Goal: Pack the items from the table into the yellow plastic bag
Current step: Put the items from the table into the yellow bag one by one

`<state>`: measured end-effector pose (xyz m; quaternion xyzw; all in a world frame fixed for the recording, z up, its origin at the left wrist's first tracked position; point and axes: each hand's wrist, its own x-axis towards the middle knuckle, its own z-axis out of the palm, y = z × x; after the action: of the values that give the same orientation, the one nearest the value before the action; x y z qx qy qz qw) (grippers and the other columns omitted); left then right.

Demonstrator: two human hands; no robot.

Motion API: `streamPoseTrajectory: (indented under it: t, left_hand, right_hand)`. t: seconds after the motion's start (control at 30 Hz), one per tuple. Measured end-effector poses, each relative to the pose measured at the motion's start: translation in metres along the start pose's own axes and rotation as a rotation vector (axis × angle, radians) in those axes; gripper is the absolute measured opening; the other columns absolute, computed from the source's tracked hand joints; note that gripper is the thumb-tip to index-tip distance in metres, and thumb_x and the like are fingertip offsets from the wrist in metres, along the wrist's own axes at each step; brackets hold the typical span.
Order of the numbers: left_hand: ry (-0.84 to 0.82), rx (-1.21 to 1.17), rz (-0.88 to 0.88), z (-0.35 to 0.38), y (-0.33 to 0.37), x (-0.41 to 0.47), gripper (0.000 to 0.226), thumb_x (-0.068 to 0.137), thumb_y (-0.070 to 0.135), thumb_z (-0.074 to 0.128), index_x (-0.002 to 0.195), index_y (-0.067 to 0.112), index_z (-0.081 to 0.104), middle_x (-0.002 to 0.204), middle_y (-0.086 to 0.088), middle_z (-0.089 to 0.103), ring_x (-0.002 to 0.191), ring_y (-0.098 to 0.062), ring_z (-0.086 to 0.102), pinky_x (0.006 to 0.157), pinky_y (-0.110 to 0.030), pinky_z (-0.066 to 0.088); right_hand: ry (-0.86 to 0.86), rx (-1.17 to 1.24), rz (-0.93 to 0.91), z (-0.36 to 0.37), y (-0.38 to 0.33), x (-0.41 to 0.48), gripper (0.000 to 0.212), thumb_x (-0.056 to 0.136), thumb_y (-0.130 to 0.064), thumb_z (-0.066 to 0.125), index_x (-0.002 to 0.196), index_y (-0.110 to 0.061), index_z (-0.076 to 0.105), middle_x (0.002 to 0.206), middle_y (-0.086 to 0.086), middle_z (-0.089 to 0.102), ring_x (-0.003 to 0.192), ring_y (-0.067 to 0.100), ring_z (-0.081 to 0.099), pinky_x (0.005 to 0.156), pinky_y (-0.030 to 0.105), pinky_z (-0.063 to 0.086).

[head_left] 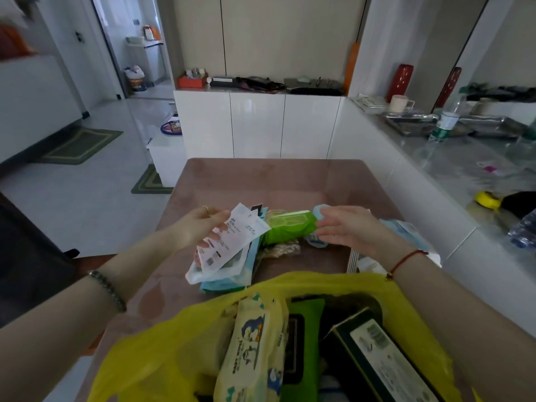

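Note:
The yellow plastic bag (162,352) gapes open at the near edge of the brown table (261,181). Inside it stand a yellow wipes pack (255,343), a green pack (301,343) and a dark box (385,358). My left hand (200,227) holds a stack of flat white and blue sachets (229,242) above the table. My right hand (348,227) has its fingers stretched out on a small light-blue packet (319,211), at the end of a green wipes pack (287,224). More blue packets (406,230) lie under my right wrist.
A white cabinet wall borders the table on the right, with a grey counter (452,158) holding bottles, a mug and trays. A low white cabinet (255,123) stands beyond the table. Floor mats lie to the left.

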<state>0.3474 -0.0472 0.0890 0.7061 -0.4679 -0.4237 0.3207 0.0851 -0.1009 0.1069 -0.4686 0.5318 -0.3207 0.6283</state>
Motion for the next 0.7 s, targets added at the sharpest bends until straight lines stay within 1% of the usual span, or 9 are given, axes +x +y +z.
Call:
streamPoseTrajectory:
  t: [0.1,0.13,0.2,0.27,0.37,0.47,0.57,0.6,0.7]
  left_hand:
    - [0.038,0.034,-0.078,0.004,-0.013,0.033,0.050,0.092,0.037,0.048,0.135,0.014,0.040,0.120,-0.008,0.055,0.103,-0.025,0.054,0.092,-0.038,0.044]
    - [0.045,0.042,-0.100,0.005,-0.019,0.044,0.052,0.092,0.036,0.048,0.137,0.013,0.037,0.127,-0.011,0.052,0.108,-0.027,0.054,0.092,-0.037,0.043]
    - [0.080,0.035,-0.181,0.008,-0.035,0.063,0.056,0.092,0.033,0.049,0.140,0.009,0.033,0.136,-0.015,0.048,0.120,-0.033,0.051,0.094,-0.037,0.041]
    - [0.120,0.009,-0.277,0.011,-0.054,0.078,0.056,0.093,0.031,0.050,0.140,0.007,0.032,0.140,-0.017,0.045,0.125,-0.034,0.048,0.095,-0.038,0.042]
    - [0.131,-0.028,-0.353,0.016,-0.086,0.091,0.049,0.092,0.030,0.050,0.133,0.005,0.040,0.134,-0.016,0.051,0.121,-0.034,0.051,0.087,-0.032,0.044]
    - [0.144,-0.086,-0.401,0.018,-0.104,0.100,0.039,0.091,0.025,0.052,0.123,0.001,0.050,0.122,-0.021,0.059,0.111,-0.037,0.059,0.081,-0.039,0.050]
    - [0.141,-0.175,-0.437,0.020,-0.112,0.105,0.033,0.088,0.012,0.057,0.118,-0.001,0.055,0.118,-0.022,0.063,0.090,-0.031,0.064,0.071,-0.034,0.053]
    - [0.115,-0.187,-0.442,0.022,-0.114,0.105,0.036,0.086,0.010,0.060,0.119,-0.002,0.054,0.118,-0.022,0.063,0.086,-0.028,0.064,0.074,-0.035,0.054]
    - [0.075,-0.213,-0.459,0.026,-0.111,0.102,0.035,0.081,0.009,0.065,0.115,0.004,0.056,0.104,-0.012,0.061,0.103,-0.029,0.057,0.097,-0.040,0.045]
  right_hand:
    - [-0.081,-0.124,0.132,0.026,0.011,0.045,0.048,0.088,-0.026,0.059,0.125,0.000,0.043,0.126,0.026,0.052,0.094,0.029,0.058,0.079,0.035,0.054]
    - [-0.108,-0.166,0.177,0.037,0.016,0.057,0.047,0.087,-0.028,0.060,0.123,-0.003,0.044,0.130,0.025,0.049,0.101,0.030,0.056,0.086,0.038,0.051]
    - [-0.171,-0.195,0.275,0.059,0.029,0.080,0.058,0.087,-0.032,0.060,0.132,-0.005,0.038,0.135,0.025,0.045,0.115,0.034,0.052,0.094,0.040,0.047]
    - [-0.230,-0.234,0.353,0.079,0.043,0.099,0.065,0.087,-0.035,0.060,0.139,-0.006,0.032,0.138,0.025,0.042,0.122,0.036,0.049,0.096,0.041,0.045]
    - [-0.238,-0.251,0.406,0.102,0.062,0.120,0.054,0.087,-0.033,0.059,0.133,-0.010,0.040,0.136,0.021,0.047,0.121,0.037,0.050,0.091,0.042,0.048]
    - [-0.177,-0.183,0.404,0.120,0.078,0.134,0.030,0.087,-0.024,0.061,0.114,-0.015,0.051,0.125,0.014,0.055,0.117,0.035,0.052,0.089,0.045,0.048]
    - [-0.062,-0.071,0.359,0.137,0.094,0.144,0.034,0.084,-0.017,0.065,0.115,-0.004,0.057,0.123,0.015,0.060,0.115,0.032,0.055,0.094,0.041,0.047]
    - [-0.020,-0.034,0.355,0.141,0.100,0.146,0.036,0.082,-0.015,0.066,0.115,-0.001,0.058,0.123,0.015,0.061,0.112,0.032,0.057,0.093,0.038,0.049]
    - [0.108,-0.008,0.306,0.149,0.110,0.145,0.030,0.083,-0.009,0.064,0.110,0.002,0.062,0.118,0.017,0.064,0.106,0.031,0.061,0.083,0.031,0.050]
